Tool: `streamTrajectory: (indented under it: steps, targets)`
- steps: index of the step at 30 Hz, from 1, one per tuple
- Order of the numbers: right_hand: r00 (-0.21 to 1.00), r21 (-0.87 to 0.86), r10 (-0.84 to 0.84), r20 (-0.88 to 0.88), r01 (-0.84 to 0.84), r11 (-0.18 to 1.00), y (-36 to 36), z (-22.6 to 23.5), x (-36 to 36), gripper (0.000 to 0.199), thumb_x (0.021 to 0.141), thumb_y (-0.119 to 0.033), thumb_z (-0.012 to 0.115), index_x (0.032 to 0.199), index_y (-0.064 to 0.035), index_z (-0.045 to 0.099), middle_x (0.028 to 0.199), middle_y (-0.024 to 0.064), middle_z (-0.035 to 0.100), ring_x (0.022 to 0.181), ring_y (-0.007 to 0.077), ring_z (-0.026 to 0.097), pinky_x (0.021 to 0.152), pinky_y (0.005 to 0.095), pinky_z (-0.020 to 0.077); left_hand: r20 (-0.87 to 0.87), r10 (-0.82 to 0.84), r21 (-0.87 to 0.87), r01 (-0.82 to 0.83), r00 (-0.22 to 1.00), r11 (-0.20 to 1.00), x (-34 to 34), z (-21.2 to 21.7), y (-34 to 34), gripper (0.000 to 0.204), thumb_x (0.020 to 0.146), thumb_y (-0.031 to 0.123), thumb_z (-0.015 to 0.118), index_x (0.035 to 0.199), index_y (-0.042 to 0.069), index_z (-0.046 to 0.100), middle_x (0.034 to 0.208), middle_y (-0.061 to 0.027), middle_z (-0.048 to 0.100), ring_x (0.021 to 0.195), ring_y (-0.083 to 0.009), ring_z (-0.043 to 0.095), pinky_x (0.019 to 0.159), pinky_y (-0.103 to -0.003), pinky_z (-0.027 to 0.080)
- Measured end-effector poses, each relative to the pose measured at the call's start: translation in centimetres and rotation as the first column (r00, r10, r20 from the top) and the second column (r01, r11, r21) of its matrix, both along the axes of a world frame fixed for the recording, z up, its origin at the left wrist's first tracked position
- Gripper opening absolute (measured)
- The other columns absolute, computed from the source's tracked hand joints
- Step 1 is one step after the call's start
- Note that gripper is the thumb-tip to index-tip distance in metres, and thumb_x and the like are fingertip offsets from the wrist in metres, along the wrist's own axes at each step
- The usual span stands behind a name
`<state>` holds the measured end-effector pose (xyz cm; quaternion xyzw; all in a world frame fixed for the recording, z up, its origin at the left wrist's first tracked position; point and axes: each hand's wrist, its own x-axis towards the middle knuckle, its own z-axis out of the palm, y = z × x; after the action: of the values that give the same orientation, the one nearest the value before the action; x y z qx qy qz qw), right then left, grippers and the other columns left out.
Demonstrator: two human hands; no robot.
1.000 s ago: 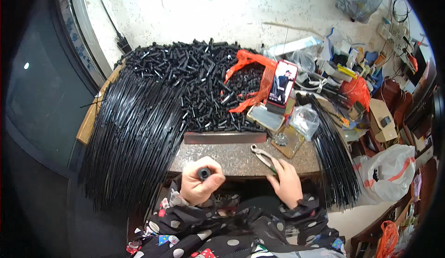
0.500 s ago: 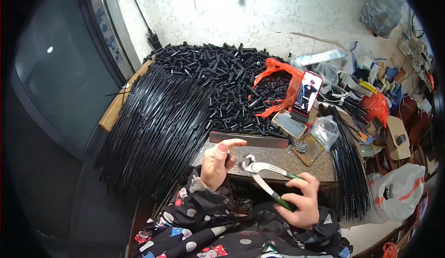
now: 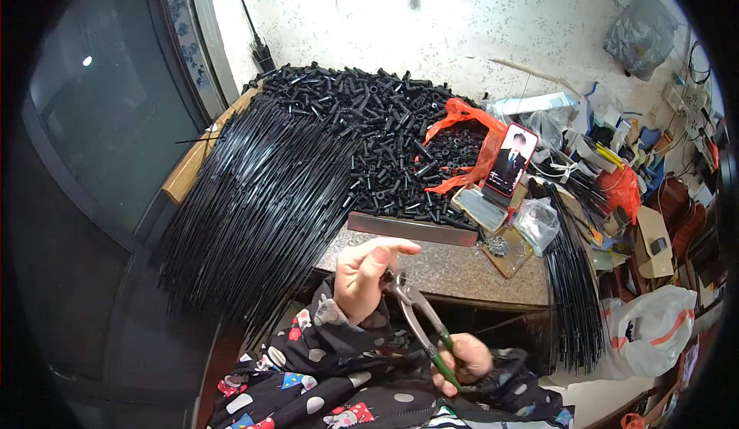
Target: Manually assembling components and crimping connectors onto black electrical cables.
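Observation:
My right hand (image 3: 468, 356) is wrapped round the green handles of slip-joint pliers (image 3: 419, 317) in front of the table edge. The pliers' metal jaws point up and left, right at the fingertips of my left hand (image 3: 358, 279). Thumb and fingers of that hand pinch a small black piece at the jaws. My left index finger sticks out to the right above it. Most of the piece is hidden by the fingers and jaws, so I cannot tell whether the jaws grip it. Beyond the hands, a flat metal bar (image 3: 412, 229) borders a heap of short black tubular parts (image 3: 377, 129).
Long thin black rods (image 3: 262, 206) cover the left side; another bundle (image 3: 572, 298) hangs over the right edge. A red plastic bag (image 3: 493, 140) holds small black rings. Before it stand a phone (image 3: 513, 159), a tray of thin pins (image 3: 481, 207) and small metal bits (image 3: 496, 246).
The pliers have swung more upright and their handles have come closer together. My right hand has moved left and down, bringing the jaws to my left fingertips. The view has shifted slightly.

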<state>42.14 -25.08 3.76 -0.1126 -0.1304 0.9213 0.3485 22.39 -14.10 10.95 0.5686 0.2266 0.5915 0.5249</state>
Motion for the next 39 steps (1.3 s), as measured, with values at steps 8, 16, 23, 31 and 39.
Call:
streamTrajectory:
  steps: [8,16,23,31,39]
  targets:
    - [-0.106,0.830,-0.994,0.030,-0.552,0.084,4.2,4.9,-1.2,0.060,0.055,0.000,0.063,0.112,-0.0025,0.045,0.073,0.0069,0.055,0.068,0.0233,0.055,0.060,0.0321,0.0430,-0.097,0.226,0.019,-0.225,0.969,0.974,-0.2,0.1,0.1,0.036,0.084,0.031,0.054,0.090,-0.004,0.062,0.056,0.0080,0.044,0.049,0.0016,0.033,0.045,-0.016,0.022]
    - [0.776,0.058,0.273,0.568,-0.369,0.928,2.4,2.5,-0.1,0.014,0.076,-0.007,0.059,0.086,0.0014,0.053,0.067,0.0098,0.058,0.052,0.0158,0.057,0.050,0.0250,0.0456,-0.037,0.005,-0.013,-0.005,0.999,1.000,-0.1,0.0,0.4,0.022,0.080,0.020,0.063,0.088,-0.001,0.062,0.062,0.0039,0.052,0.054,-0.0009,0.041,0.048,-0.017,0.031]
    - [-0.133,0.761,-0.986,-0.095,-0.649,0.015,3.6,5.2,-0.8,0.058,0.054,-0.002,0.062,0.110,0.0005,0.045,0.092,0.0178,0.054,0.072,0.0333,0.055,0.063,0.0379,0.0455,-0.201,0.090,0.123,-0.066,0.975,0.990,-1.6,-0.8,0.7,0.062,0.045,0.037,0.086,0.089,0.004,0.058,0.059,0.0076,0.045,0.051,0.0014,0.034,0.045,-0.016,0.027]
    - [0.856,0.102,0.313,0.411,-0.384,0.918,1.5,2.4,0.4,0.021,0.077,-0.007,0.057,0.095,0.0034,0.052,0.064,0.0138,0.057,0.049,0.0184,0.056,0.046,0.0291,0.0443,-0.248,0.007,0.184,0.040,0.969,0.982,-1.8,-0.7,0.4,0.063,0.043,0.037,0.087,0.090,0.004,0.059,0.058,0.0083,0.044,0.050,0.0016,0.034,0.043,-0.016,0.025]
    - [-0.146,0.806,-0.988,-0.057,-0.591,0.041,3.7,4.6,-1.4,0.058,0.057,0.003,0.060,0.112,0.0008,0.043,0.081,0.0151,0.054,0.062,0.0292,0.054,0.057,0.0338,0.0449,-0.186,0.087,0.204,-0.048,0.979,0.978,-1.1,-0.5,0.7,0.061,0.045,0.027,0.087,0.091,0.001,0.058,0.074,-0.0008,0.055,0.062,-0.0010,0.042,0.056,-0.017,0.037]
